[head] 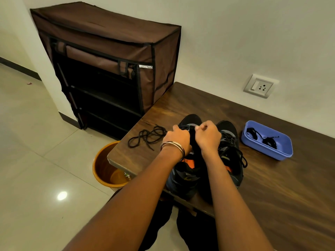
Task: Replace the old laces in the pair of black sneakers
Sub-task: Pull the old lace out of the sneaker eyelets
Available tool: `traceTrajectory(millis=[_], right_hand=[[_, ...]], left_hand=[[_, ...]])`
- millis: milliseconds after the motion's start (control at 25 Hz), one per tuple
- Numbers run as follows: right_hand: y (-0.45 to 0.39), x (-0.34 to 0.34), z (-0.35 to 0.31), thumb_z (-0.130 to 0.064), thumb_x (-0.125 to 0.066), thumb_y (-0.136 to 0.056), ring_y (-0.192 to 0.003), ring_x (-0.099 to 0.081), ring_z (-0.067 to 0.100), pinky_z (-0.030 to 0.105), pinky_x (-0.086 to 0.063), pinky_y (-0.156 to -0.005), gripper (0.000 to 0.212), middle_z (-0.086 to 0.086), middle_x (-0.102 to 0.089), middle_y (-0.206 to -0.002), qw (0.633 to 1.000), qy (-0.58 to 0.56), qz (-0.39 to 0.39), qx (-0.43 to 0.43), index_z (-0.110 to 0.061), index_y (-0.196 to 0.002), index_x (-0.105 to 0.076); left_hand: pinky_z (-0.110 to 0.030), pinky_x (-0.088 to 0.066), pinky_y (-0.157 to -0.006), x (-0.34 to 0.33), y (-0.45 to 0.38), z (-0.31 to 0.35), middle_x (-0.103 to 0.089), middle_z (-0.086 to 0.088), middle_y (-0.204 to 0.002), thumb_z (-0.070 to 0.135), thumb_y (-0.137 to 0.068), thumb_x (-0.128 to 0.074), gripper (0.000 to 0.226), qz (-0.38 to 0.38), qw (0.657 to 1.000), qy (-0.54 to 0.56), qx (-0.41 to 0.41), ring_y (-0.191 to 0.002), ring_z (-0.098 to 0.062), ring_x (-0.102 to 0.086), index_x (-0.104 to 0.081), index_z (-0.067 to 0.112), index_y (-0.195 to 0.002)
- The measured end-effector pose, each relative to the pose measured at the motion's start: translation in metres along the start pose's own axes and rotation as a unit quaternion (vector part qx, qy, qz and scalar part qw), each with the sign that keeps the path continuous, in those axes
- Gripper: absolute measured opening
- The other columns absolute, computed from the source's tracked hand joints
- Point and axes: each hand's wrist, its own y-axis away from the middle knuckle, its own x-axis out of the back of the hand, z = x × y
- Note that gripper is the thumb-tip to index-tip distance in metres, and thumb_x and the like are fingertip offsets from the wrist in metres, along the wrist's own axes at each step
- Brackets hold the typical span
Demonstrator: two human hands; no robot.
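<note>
While both hands, left (pixel 178 137) and right (pixel 207 135), are curled pinching at the unlaced black fabric sneaker (pixel 186 169), lace ends are best fed evenly through its front eyelets.

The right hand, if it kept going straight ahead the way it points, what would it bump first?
Probably the toe of the left sneaker under it; the right hand is already on that shoe, though depth is unclear.
</note>
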Motion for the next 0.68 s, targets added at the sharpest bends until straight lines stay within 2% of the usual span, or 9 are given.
traceTrajectory(millis=[80, 120, 160, 200, 280, 360, 440, 600, 680], right_hand=[[-0.004, 0.009, -0.003, -0.013, -0.052, -0.095, -0.068, -0.053, 0.021, 0.030, -0.037, -0.056, 0.008, 0.007, -0.061, -0.082, 0.958, -0.219, -0.008, -0.182, -0.009, -0.091, -0.058], [-0.006, 0.014, -0.003, -0.012, -0.050, -0.095, -0.062, -0.051, 0.020, 0.029, -0.037, -0.052, 0.010, 0.009, -0.063, -0.082, 0.940, -0.258, -0.013, -0.224, -0.007, -0.094, -0.059], [-0.007, 0.016, -0.003, -0.011, -0.051, -0.094, -0.062, -0.052, 0.020, 0.029, -0.039, -0.052, 0.010, 0.012, -0.065, -0.087, 0.944, -0.239, -0.016, -0.227, -0.005, -0.097, -0.059], [-0.009, 0.017, -0.002, -0.011, -0.055, -0.093, -0.069, -0.055, 0.023, 0.032, -0.043, -0.056, 0.011, 0.015, -0.065, -0.100, 0.965, -0.176, -0.009, -0.192, -0.006, -0.101, -0.058], [-0.011, 0.017, -0.002, -0.015, -0.063, -0.092, -0.102, -0.054, 0.031, 0.040, -0.048, -0.082, 0.023, 0.015, -0.053, -0.127, 0.999, 0.028, -0.006, -0.042, -0.011, -0.114, -0.057], [-0.007, 0.016, -0.005, -0.021, -0.066, -0.092, -0.125, -0.038, 0.033, 0.047, -0.038, -0.100, 0.027, 0.010, -0.042, -0.135, 0.976, 0.191, -0.038, 0.097, -0.018, -0.118, -0.062], [-0.003, 0.009, -0.006, -0.022, -0.064, -0.092, -0.128, -0.031, 0.033, 0.051, -0.032, -0.103, 0.020, 0.006, -0.042, -0.135, 0.947, 0.282, -0.061, 0.138, -0.019, -0.111, -0.069], [0.006, 0.003, -0.010, -0.020, -0.056, -0.094, -0.128, -0.036, 0.033, 0.055, -0.030, -0.102, 0.016, 0.007, -0.050, -0.129, 0.934, 0.328, -0.044, 0.134, -0.012, -0.098, -0.069], [0.002, 0.008, -0.012, -0.015, -0.051, -0.095, -0.112, -0.049, 0.031, 0.050, -0.038, -0.094, 0.022, 0.010, -0.058, -0.113, 0.978, 0.190, -0.043, 0.069, -0.007, -0.095, -0.071]], left_hand=[[-0.044, -0.047, -0.090, 0.001, -0.001, -0.001, -0.038, -0.017, -0.134, 0.030, -0.092, -0.056, 0.043, -0.004, 1.000, -0.001, 0.001, -0.113, -0.043, -0.051, -0.052, 0.007, -0.128], [-0.044, -0.047, -0.089, 0.001, -0.002, -0.001, -0.038, -0.017, -0.133, 0.029, -0.092, -0.056, 0.042, -0.005, 1.000, 0.001, -0.001, -0.113, -0.043, -0.051, -0.052, 0.007, -0.127], [-0.044, -0.048, -0.088, 0.002, -0.001, -0.001, -0.039, -0.017, -0.132, 0.028, -0.092, -0.056, 0.040, -0.005, 1.000, 0.002, -0.003, -0.112, -0.043, -0.051, -0.053, 0.007, -0.126], [-0.044, -0.048, -0.088, 0.002, -0.001, -0.002, -0.038, -0.016, -0.132, 0.028, -0.092, -0.056, 0.039, -0.006, 1.000, 0.003, -0.006, -0.111, -0.043, -0.052, -0.053, 0.006, -0.124], [-0.044, -0.047, -0.087, 0.003, -0.001, -0.002, -0.038, -0.016, -0.132, 0.028, -0.091, -0.056, 0.039, -0.008, 1.000, 0.005, -0.008, -0.111, -0.043, -0.052, -0.054, 0.006, -0.123], [-0.044, -0.047, -0.087, 0.004, 0.000, -0.002, -0.037, -0.016, -0.133, 0.029, -0.091, -0.057, 0.040, -0.012, 1.000, 0.008, -0.008, -0.110, -0.043, -0.052, -0.054, 0.007, -0.124], [-0.043, -0.046, -0.084, 0.004, 0.001, -0.002, -0.036, -0.016, -0.134, 0.029, -0.091, -0.057, 0.039, -0.015, 1.000, 0.006, -0.006, -0.109, -0.043, -0.053, -0.054, 0.007, -0.123], [-0.042, -0.044, -0.080, 0.005, 0.004, 0.000, -0.032, -0.016, -0.136, 0.025, -0.091, -0.057, 0.037, -0.016, 1.000, 0.006, 0.006, -0.108, -0.043, -0.054, -0.054, 0.006, -0.123], [-0.041, -0.044, -0.078, 0.004, 0.004, 0.001, -0.031, -0.017, -0.138, 0.024, -0.092, -0.057, 0.036, -0.017, 1.000, 0.008, 0.012, -0.107, -0.043, -0.055, -0.053, 0.005, -0.123]])
